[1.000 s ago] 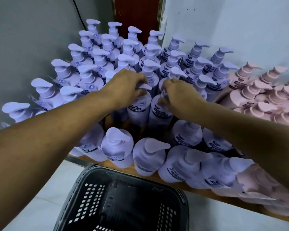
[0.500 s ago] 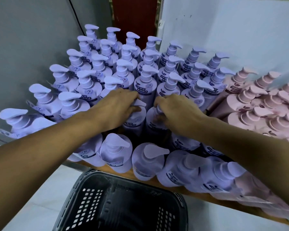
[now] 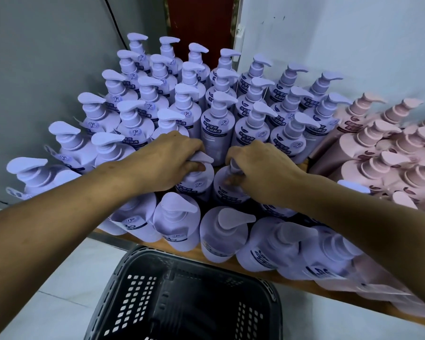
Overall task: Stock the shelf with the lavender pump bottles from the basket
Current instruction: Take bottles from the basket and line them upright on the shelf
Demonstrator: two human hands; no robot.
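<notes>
Both bare forearms reach in from the near corners and meet toward the middle. The left hand (image 3: 167, 163) lies palm down, fingers curled round the left pump (image 3: 201, 157). The right hand (image 3: 258, 168), just beside it, grips the right pump (image 3: 233, 165) by its neck.

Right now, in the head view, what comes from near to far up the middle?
Black basket, wooden shelf edge, front-row lavender pump bottles, left hand and right hand, each gripping a pump bottle, standing lavender bottles, dark red door.
</notes>
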